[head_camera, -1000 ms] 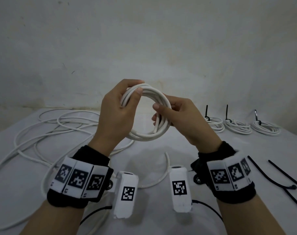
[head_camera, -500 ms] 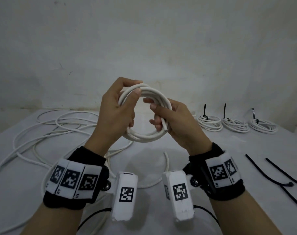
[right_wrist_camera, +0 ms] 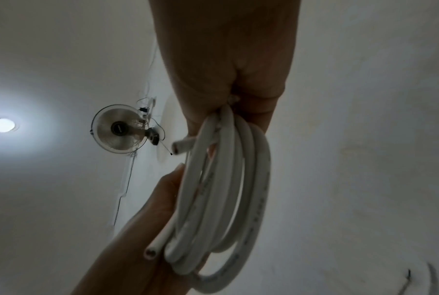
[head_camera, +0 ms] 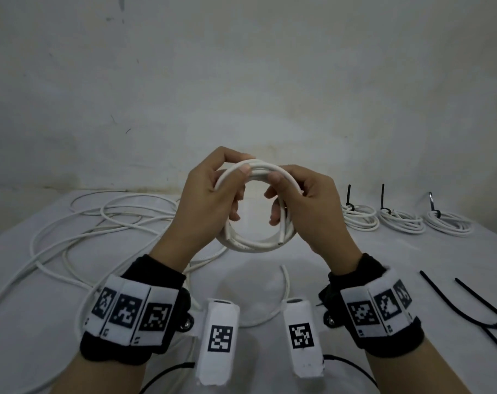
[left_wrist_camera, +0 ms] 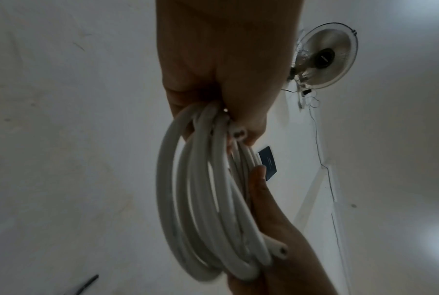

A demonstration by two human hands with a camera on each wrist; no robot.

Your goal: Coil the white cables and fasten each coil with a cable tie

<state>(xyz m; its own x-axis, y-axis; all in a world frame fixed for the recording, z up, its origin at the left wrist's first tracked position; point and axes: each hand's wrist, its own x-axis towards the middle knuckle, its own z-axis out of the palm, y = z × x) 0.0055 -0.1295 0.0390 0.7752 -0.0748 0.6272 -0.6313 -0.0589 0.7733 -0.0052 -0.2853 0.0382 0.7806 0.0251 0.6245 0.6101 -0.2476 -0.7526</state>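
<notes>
White springy cable coil (head_camera: 255,243), gripped by left hand (head_camera: 210,206) and right hand (head_camera: 312,211); looks light, best pinched across all loops.

Loose white cables (head_camera: 105,220) sprawl across the table's (head_camera: 258,268) left half. Three tied coils (head_camera: 406,221) line the far right edge. Black cable ties (head_camera: 466,308) lie near right. A bare strip runs centre, under the raised hands.
</notes>
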